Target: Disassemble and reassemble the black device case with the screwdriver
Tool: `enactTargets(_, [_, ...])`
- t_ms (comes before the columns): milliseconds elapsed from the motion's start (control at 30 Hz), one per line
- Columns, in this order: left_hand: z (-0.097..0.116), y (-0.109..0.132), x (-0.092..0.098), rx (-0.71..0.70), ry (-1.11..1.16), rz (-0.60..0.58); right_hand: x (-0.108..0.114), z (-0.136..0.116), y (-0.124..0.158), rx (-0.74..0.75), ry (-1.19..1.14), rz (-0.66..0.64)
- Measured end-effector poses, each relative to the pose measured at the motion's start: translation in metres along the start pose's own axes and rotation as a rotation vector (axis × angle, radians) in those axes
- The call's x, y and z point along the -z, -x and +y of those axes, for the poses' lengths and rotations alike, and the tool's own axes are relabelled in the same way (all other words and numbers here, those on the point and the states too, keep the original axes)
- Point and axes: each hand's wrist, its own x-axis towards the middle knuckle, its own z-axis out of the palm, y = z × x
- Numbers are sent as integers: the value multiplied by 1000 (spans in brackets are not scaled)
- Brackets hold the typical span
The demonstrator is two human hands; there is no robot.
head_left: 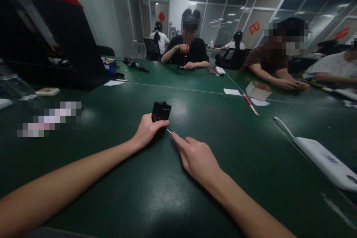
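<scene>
A small black plastic box point(162, 111) with a tab on its upper edge and a slot in its face is tilted up above the green table. My left hand point(147, 130) is closed around its lower left side, thumb across the front. Closed with the index finger stretched forward, my right hand point(196, 154) holds a thin screwdriver point(169, 131). Only its bright metal shaft shows, pointing at the lower right edge of the box; the handle is hidden in my palm. Whether the tip touches the box, I cannot tell.
A white power bank point(325, 158) with a strap lies at right. Farther back are an open cardboard box point(258, 90), paper slips point(232, 92) and a red-and-tan strip point(251, 105). A large black case point(64, 41) stands at left. Across the green table point(119, 200) several people sit working.
</scene>
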Motion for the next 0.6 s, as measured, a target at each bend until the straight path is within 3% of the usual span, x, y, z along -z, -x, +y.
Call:
enactTargets(333, [-8,-10,2,93,195,-6,5,-2,-7,-111,-262,100])
enactTargets(600, [-16,-14,5,78,242,1,8,1,-9,-129,-352,226])
